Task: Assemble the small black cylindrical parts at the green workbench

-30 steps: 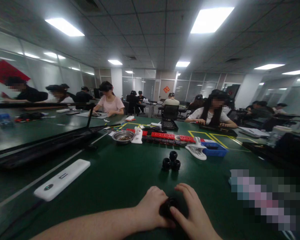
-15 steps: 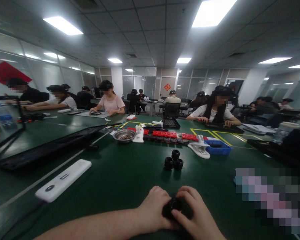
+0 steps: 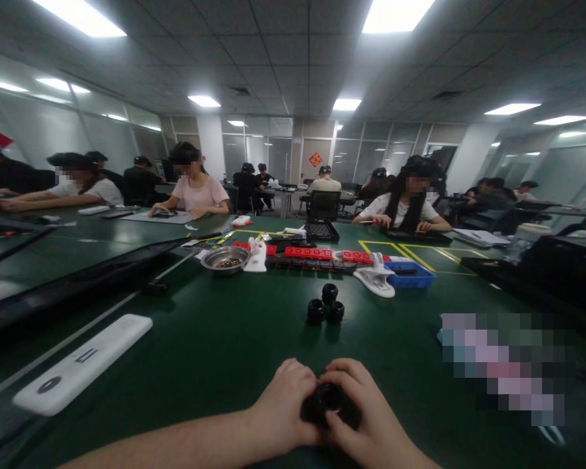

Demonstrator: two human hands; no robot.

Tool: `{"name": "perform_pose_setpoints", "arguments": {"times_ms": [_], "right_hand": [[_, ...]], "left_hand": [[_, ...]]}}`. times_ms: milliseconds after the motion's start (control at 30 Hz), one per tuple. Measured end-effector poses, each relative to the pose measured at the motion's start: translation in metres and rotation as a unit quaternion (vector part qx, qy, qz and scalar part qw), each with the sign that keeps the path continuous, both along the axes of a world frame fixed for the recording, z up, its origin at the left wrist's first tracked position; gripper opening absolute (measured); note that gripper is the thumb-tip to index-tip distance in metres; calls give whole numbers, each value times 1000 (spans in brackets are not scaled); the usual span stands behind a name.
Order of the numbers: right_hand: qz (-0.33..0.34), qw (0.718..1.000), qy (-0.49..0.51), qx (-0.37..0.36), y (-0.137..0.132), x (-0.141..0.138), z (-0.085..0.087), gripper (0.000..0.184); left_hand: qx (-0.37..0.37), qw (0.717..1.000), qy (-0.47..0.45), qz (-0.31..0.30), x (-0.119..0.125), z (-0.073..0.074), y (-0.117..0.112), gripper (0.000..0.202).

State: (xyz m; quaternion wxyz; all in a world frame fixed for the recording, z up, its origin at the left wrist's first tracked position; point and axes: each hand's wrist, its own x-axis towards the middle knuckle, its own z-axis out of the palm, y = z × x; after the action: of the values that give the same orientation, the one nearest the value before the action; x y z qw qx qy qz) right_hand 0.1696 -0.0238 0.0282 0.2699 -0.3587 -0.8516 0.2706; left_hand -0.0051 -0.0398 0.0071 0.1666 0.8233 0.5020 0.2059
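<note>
Near the front edge of the view, my right hand [image 3: 359, 413] curls its thumb and fingers around a glossy black round piece [image 3: 328, 396] with an open hole on top. Pressed against the piece's other side is my left hand [image 3: 288, 404], its fingers bent and partly hidden. The dark area under the hands is too dim to tell whether more pieces lie there. Farther out on the green table [image 3: 234, 339], three similar black round pieces [image 3: 336, 311] stand close together, apart from both hands.
A white power strip [image 3: 85, 361] lies left. Beyond are a metal bowl [image 3: 215, 259] of small parts, white clamps [image 3: 375, 277], a red strip [image 3: 307, 253] and a blue tray [image 3: 410, 277]. A long black panel [image 3: 92, 280] lies left. Other people sit across the table.
The view has turned slightly right and down, so things sit farther left and higher. My hands remain around the black piece, whose hole now shows more clearly.
</note>
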Motion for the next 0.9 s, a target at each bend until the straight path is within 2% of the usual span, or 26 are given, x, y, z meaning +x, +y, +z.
{"name": "perform_pose_setpoints", "arguments": {"times_ms": [67,167,233,367,533,600,700,833,900], "right_hand": [[21,1000,20,-1,1,3,-3,43],[-2,998,57,2,4,9,-12,52],[-30,997,73,1,8,11,-20,52],[-85,992,92,-16,18,12,-30,49],[-108,988,111,-19,23,10,-29,47],[-112,988,105,-18,21,10,-26,47],[-121,989,83,-20,18,10,-22,48],[-116,991,61,-12,17,8,-22,46],[-111,992,58,-11,18,7,-24,46]], "left_hand": [[-7,1000,-7,-3,0,0,0,38],[-26,999,-41,15,-2,1,-1,50],[-44,996,-64,45,-2,1,-2,55],[-36,993,-77,82,-1,3,-3,52],[-13,982,-53,182,-14,11,0,51],[-16,973,-35,228,-32,14,1,51],[-34,952,-17,304,-72,16,-2,53],[-50,899,23,434,-133,15,-13,51],[-57,882,29,467,-158,15,-20,51]]}}
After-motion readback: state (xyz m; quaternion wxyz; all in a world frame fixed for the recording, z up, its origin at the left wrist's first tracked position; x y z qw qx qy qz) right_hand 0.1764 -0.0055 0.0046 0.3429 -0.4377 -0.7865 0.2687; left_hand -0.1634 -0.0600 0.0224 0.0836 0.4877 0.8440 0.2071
